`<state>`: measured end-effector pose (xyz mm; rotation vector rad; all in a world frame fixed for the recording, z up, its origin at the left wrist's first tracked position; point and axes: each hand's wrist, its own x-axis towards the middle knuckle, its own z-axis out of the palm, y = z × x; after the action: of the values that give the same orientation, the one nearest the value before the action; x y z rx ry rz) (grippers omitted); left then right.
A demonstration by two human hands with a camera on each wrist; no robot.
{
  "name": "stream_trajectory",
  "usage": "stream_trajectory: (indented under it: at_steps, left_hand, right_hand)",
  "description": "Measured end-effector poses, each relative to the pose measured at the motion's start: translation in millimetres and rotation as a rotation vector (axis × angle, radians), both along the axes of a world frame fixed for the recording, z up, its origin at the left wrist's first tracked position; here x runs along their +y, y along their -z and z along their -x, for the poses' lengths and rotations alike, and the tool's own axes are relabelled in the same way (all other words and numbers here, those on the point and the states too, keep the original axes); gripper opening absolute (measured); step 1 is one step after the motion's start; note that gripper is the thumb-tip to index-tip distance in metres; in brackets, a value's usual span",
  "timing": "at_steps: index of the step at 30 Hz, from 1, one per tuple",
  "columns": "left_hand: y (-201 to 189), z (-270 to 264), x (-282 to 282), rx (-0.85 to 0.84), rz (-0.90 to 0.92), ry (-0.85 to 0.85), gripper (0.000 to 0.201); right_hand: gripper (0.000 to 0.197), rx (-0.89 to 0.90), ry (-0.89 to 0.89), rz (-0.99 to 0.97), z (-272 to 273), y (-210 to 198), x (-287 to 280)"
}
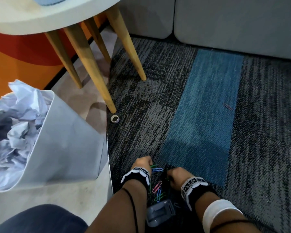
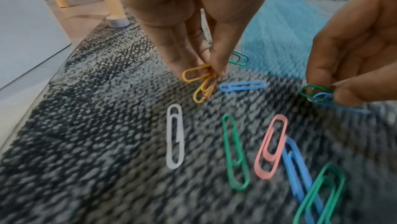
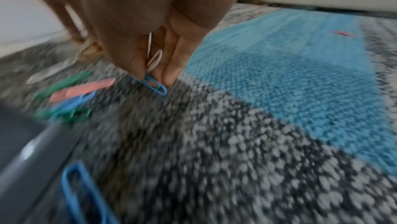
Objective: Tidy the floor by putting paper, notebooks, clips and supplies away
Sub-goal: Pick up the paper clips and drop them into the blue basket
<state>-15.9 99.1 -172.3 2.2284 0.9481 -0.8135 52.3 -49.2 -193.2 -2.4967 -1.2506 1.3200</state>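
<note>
Several coloured paper clips (image 1: 158,190) lie scattered on the grey carpet between my wrists. My left hand (image 2: 206,68) pinches yellow and orange clips (image 2: 198,81) just above the carpet; a loose blue clip (image 2: 242,86) lies right beside them. A white clip (image 2: 175,136), a green clip (image 2: 235,153) and a pink clip (image 2: 271,146) lie nearer the camera. My right hand (image 3: 153,75) pinches a blue clip (image 3: 155,86) together with a green one, and more clips show inside its fingers. A grey plastic holder (image 1: 160,212) sits between my forearms.
A bin (image 1: 65,145) full of crumpled paper (image 1: 15,118) stands at the left. A small tape roll (image 1: 115,118) lies by a wooden table leg (image 1: 94,71). One stray clip (image 1: 228,106) lies far right on the carpet. A grey sofa base (image 1: 233,22) runs along the back.
</note>
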Motion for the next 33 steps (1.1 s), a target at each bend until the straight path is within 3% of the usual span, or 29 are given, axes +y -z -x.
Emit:
stream_trajectory:
  at_steps: [6, 10, 18, 33]
  left_hand:
    - [-13.1, -19.3, 3.2, -0.18, 0.035, -0.168, 0.011]
    - [-34.7, -39.0, 9.0, -0.338, 0.059, -0.278, 0.02]
    - [-114.3, -83.3, 38.2, -0.628, 0.086, -0.397, 0.019]
    - [-331.5, -118.9, 137.1, -1.218, 0.203, -0.534, 0.024]
  right_hand:
    - [0.025, -0.054, 0.331, -0.218, -23.6, -20.9, 12.5]
    - [0.02, -0.059, 0.511, -0.363, -43.0, -40.0, 28.6]
    - [0.011, -0.115, 0.71, -0.596, -93.8, -119.2, 52.9]
    - [0.027, -0.181, 0.654, -1.143, -144.1, -345.5, 154.5]
